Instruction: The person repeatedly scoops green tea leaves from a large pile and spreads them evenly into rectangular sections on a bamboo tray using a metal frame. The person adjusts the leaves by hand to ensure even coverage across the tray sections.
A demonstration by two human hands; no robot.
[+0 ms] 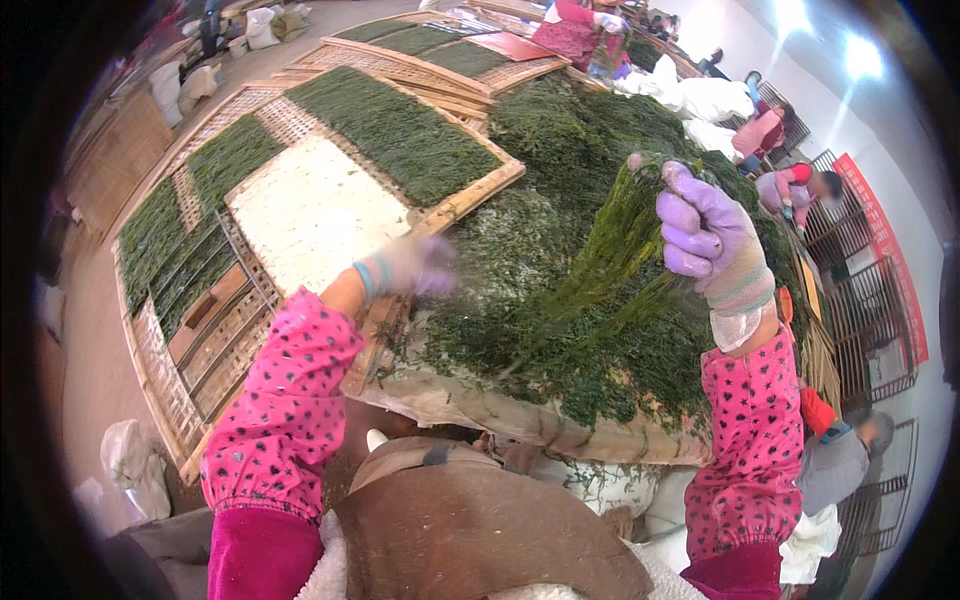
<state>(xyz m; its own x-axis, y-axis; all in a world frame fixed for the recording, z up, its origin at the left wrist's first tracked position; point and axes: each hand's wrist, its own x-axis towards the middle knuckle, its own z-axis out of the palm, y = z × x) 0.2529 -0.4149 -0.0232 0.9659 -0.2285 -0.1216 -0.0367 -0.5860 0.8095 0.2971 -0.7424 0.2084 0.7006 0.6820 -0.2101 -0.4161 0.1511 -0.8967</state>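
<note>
Holding green strands point(612, 232), the right hand point(706, 232) is curled.

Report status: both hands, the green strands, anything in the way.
Right hand raised, gripping green strands above the dark green pile. Left hand blurred near the tray, grip unclear. No obstruction seen between hands.

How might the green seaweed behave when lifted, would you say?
The seaweed seems floppy: strands droop from the right hand. It may be slippery, looking wet, and could tangle, judging by the matted pile.
</note>
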